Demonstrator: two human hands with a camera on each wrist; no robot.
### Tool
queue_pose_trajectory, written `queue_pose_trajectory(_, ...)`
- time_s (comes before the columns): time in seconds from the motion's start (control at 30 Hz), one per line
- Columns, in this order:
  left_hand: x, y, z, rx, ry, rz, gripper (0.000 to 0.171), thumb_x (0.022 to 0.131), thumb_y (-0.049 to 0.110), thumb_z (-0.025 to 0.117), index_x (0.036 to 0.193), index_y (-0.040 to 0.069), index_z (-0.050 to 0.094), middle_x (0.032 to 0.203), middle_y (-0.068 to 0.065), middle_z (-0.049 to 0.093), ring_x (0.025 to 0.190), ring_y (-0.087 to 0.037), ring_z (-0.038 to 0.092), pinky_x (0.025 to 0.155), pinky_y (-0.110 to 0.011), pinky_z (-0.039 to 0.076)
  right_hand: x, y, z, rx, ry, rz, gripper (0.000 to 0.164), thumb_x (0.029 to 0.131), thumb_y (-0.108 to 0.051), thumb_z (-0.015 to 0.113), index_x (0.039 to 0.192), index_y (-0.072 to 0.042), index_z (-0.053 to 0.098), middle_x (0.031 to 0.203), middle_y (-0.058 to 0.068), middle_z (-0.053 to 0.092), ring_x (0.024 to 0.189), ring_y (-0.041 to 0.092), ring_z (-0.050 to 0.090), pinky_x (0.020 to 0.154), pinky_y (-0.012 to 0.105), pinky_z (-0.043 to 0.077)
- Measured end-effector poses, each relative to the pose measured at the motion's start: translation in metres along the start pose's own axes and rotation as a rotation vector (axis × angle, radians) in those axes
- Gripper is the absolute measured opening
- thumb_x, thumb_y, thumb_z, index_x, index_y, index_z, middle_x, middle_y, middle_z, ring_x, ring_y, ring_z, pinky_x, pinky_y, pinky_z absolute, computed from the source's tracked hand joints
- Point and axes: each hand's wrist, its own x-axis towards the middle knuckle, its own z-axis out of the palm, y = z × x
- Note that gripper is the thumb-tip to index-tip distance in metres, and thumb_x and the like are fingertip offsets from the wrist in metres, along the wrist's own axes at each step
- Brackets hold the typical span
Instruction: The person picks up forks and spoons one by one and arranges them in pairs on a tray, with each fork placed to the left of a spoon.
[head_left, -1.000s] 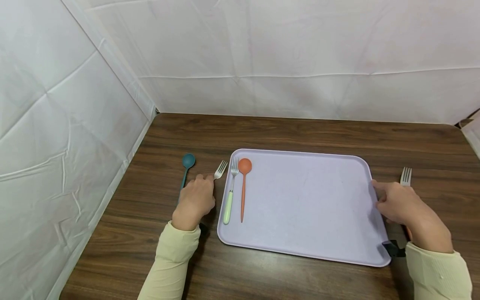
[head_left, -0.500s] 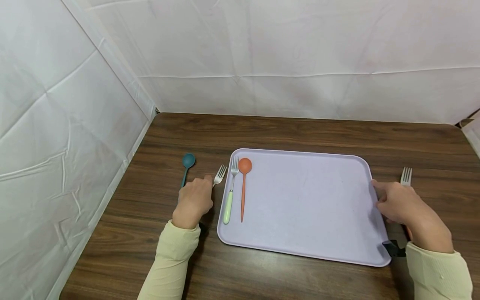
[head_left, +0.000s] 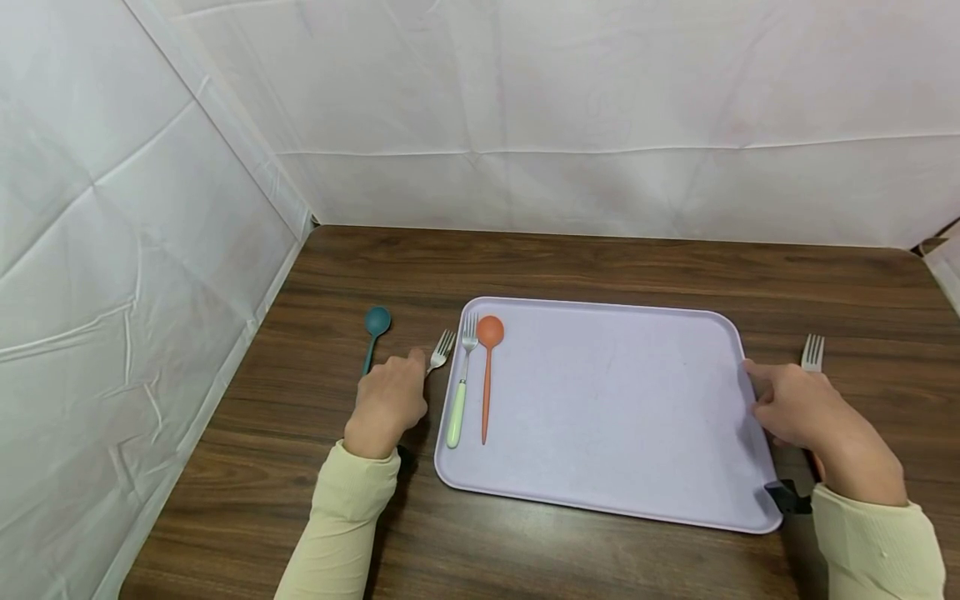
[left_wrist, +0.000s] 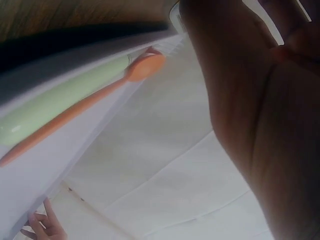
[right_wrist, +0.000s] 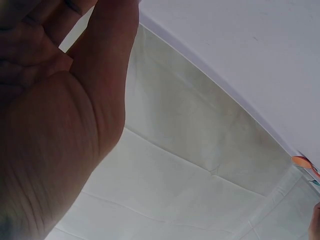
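Observation:
My left hand [head_left: 392, 400] is at the left of a lilac tray [head_left: 600, 400], fingers curled down at a metal fork [head_left: 441, 350]. It appears to pinch this fork; its lower part is hidden under the hand. A teal spoon [head_left: 377, 322] lies just left of that hand, handle partly covered. At the tray's right edge is my right hand [head_left: 806, 408], its extended index finger touching the rim. The left wrist view shows the right hand [left_wrist: 47, 225] with fingers fairly straight. Another fork [head_left: 812, 353] lies partly beneath the right hand.
A green-handled fork [head_left: 460, 392] and an orange spoon [head_left: 489, 333] lie side by side along the tray's left edge. Everything rests on a dark wooden table [head_left: 600, 267]. White cloth [head_left: 562, 108] walls stand behind and on the left.
The left hand has shifted slightly left, and the fork beside it has slid a little toward me and tilted. The right hand and tray stay still.

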Motion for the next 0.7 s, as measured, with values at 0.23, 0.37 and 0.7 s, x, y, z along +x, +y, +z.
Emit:
queue_pose_trajectory(0.23,-0.0026,0.0023,-0.0029,-0.023,0.000,0.009,0.016,0.078,-0.001,0.060,0.089,0.005,0.050,0.070,-0.014,0.056,0.051,-0.026,0.052,0.039,-0.038,0.039,-0.0001,0.0001,-0.0003,-0.002,0.003,-0.008,0.060,0.078,0.000,0.057,0.131,0.017,0.034,0.076,0.018,0.065,0.048,0.015,0.056,0.048,0.033,0.044)
queue_pose_trajectory(0.37,-0.0040,0.0030,-0.0038,-0.029,0.003,0.014,0.015,0.079,-0.001,0.059,0.088,0.005,0.049,0.068,-0.013,0.054,0.049,-0.026,0.051,0.039,-0.037,0.038,-0.0001,-0.0002,-0.0003,-0.003,0.001,-0.010,0.060,0.078,0.000,0.057,0.130,0.017,0.034,0.076,0.017,0.065,0.048,0.015,0.055,0.048,0.033,0.043)
queue_pose_trajectory(0.7,-0.0057,0.0039,-0.0054,-0.044,0.023,0.031,0.014,0.078,-0.001,0.056,0.085,0.008,0.048,0.063,-0.010,0.050,0.049,-0.025,0.049,0.038,-0.036,0.037,0.0000,-0.0008,0.0001,-0.015,0.010,-0.009,0.059,0.077,0.000,0.057,0.130,0.017,0.035,0.071,0.011,0.064,0.048,0.015,0.055,0.048,0.033,0.042)
